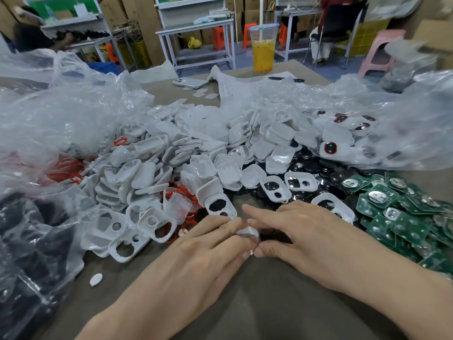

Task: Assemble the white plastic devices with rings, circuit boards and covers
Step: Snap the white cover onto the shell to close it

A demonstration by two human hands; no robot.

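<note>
Step in hand: the left hand (208, 246) and right hand (301, 231) meet at lower centre of the frame, fingertips and thumbs pinched from both sides on a small white plastic piece (248, 233). It is held just above the bench, largely covered by the fingers. Which component it is cannot be told. The right forefinger lies extended above it.

Recommendation: judged from the grip, a fitting or pressing step is under way. Keep the piece square between both thumbs, press evenly round the edge rather than at one corner, and check the seating before release. The part looks light and slippery, and a skewed press could pop it out.

Stock: a heap of white plastic shells (186, 153) fills the centre. Red plastic rings (182, 196) lie just above the left hand, green circuit boards (382, 196) at right, black round parts (308, 165) between the boards and the shells. White devices with red-rimmed black insets (331, 147), seemingly finished, sit in a clear plastic bag (404, 123) at upper right.

Surface and room: the grey-brown bench (257, 303) also carries a loose white oval chip (96, 279) at lower left, a white phone (190, 82), a printed sheet (235, 88) and a clear cup of yellow drink (263, 49) at top centre. Beyond are metal-framed tables, cardboard cartons and a pink stool (382, 50).
</note>
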